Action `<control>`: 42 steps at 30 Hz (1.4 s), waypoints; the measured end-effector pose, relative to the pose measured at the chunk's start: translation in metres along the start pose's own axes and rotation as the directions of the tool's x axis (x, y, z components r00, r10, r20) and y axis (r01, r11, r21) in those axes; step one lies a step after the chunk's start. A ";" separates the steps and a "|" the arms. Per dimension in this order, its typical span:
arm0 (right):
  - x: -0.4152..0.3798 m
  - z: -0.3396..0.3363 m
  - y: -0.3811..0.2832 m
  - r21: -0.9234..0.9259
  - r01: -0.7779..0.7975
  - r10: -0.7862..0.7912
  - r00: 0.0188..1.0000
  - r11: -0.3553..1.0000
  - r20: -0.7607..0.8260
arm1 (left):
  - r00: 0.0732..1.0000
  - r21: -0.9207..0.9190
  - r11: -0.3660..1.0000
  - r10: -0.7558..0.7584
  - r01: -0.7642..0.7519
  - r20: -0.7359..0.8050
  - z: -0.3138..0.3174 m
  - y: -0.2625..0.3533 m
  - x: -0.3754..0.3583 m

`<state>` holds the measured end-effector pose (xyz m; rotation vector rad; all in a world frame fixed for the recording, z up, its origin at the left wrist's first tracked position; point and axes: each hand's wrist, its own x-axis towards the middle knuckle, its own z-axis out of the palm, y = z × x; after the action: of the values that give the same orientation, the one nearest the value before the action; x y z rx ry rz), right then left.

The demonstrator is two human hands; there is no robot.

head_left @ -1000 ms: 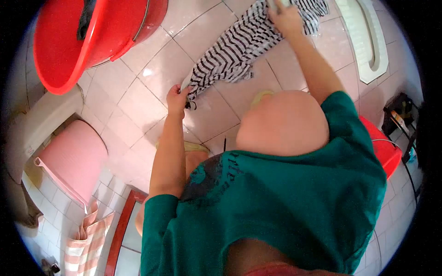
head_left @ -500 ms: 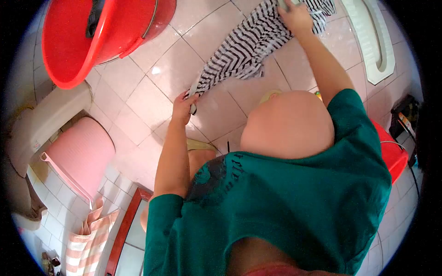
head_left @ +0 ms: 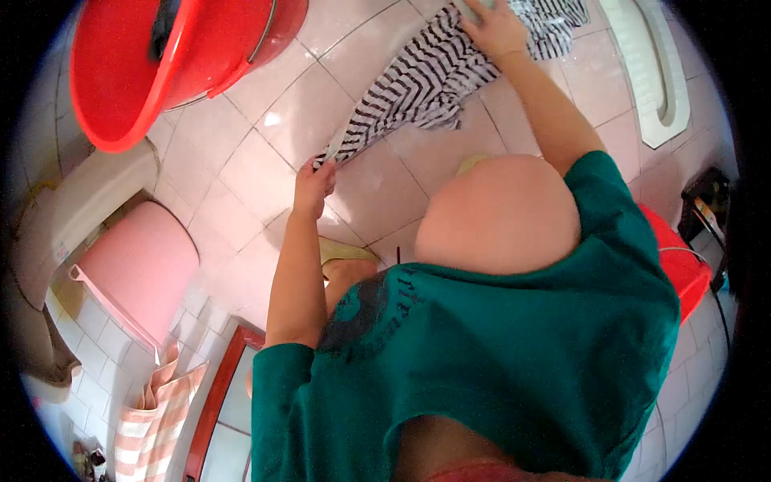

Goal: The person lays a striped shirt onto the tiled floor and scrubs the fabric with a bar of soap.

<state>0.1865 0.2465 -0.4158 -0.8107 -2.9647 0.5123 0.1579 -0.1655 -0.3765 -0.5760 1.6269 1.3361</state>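
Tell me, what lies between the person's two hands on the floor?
In the head view, the striped cloth stretches across the pink tiled floor from the left hand, gripping one end, to the right hand, pressing the other.

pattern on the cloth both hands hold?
Black-and-white stripes on the cloth, clearest in the head view.

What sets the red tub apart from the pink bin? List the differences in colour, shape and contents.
The red tub is bright red and round with a metal handle; the pink bin is pale pink and boxy with rounded corners. The red tub stands open, with something dark inside, while the pink bin shows only a ribbed pink surface, its contents hidden. The red tub sits near the striped cloth; the pink bin stands by the tiled wall. Both look plastic.
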 end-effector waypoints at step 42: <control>-0.071 0.041 -0.068 0.270 0.164 -0.186 0.981 0.949 0.058 | 0.865 0.967 0.185 0.498 -0.174 0.060 0.092 -0.012 0.058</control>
<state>0.2104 0.1436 -0.4282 -0.5068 -2.9122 0.9241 0.1733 -0.0715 -0.4307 0.4605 2.5226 0.2310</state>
